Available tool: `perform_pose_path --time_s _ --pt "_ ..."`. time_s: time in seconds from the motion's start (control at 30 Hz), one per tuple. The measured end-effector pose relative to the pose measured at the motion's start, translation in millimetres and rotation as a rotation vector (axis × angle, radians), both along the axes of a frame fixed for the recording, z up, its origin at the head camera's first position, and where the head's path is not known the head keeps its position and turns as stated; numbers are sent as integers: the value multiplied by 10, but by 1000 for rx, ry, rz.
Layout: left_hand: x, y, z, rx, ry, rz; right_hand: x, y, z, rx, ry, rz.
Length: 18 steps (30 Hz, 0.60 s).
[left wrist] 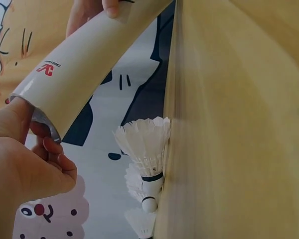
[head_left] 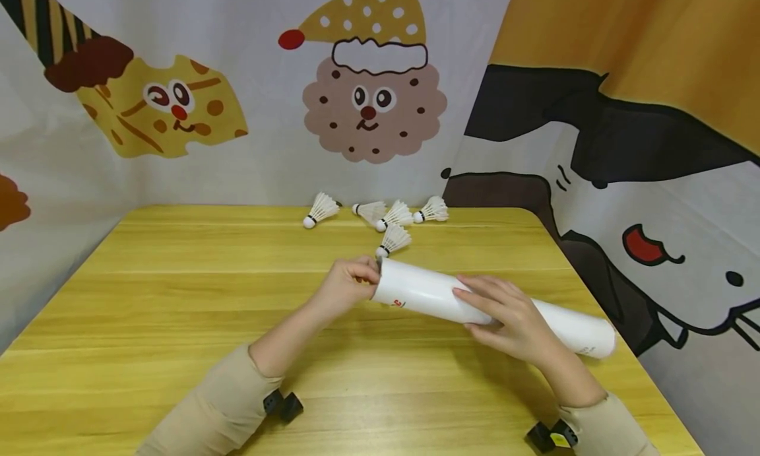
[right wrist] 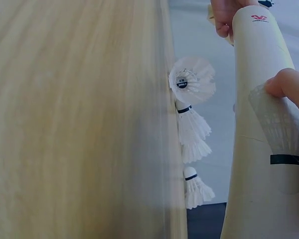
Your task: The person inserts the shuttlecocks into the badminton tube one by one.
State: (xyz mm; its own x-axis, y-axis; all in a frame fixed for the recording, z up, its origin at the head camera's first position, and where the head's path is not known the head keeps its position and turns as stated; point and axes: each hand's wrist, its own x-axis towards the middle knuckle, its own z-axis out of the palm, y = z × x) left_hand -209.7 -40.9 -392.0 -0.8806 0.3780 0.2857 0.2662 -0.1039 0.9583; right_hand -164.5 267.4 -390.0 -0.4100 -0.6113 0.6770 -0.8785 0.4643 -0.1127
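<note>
A white shuttlecock tube (head_left: 424, 291) lies at a slant above the table, its left end lifted and open. My right hand (head_left: 510, 317) grips it round the middle, thumb and fingers on opposite sides. At the open end is my left hand (head_left: 347, 284), with part of it inside the mouth and other fingers curled by the rim (left wrist: 55, 132); what it holds inside, if anything, is hidden. A red logo marks the tube, and the right wrist view shows a printed shuttlecock picture (right wrist: 281, 129) on its side. Just beyond the open end lies one feather shuttlecock (head_left: 394, 239).
Behind it, along the wooden table's (head_left: 208, 271) far edge, lie several more shuttlecocks (head_left: 321, 208), one apart to the left. A printed cloth curtain (head_left: 249, 179) hangs right behind the table and along its right side.
</note>
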Motion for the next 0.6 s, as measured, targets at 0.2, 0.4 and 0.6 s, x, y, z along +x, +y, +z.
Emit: perform_pose_path --time_s 0.2,0.4,0.6 --pt "-4 -27 -2 -55 13 -38 -4 -8 -14 11 1 11" --pt "-33 -88 7 -147 27 -112 -4 1 -23 36 2 -4" --pt "-78 -168 52 -226 28 -206 -3 12 -10 47 -2 -21"
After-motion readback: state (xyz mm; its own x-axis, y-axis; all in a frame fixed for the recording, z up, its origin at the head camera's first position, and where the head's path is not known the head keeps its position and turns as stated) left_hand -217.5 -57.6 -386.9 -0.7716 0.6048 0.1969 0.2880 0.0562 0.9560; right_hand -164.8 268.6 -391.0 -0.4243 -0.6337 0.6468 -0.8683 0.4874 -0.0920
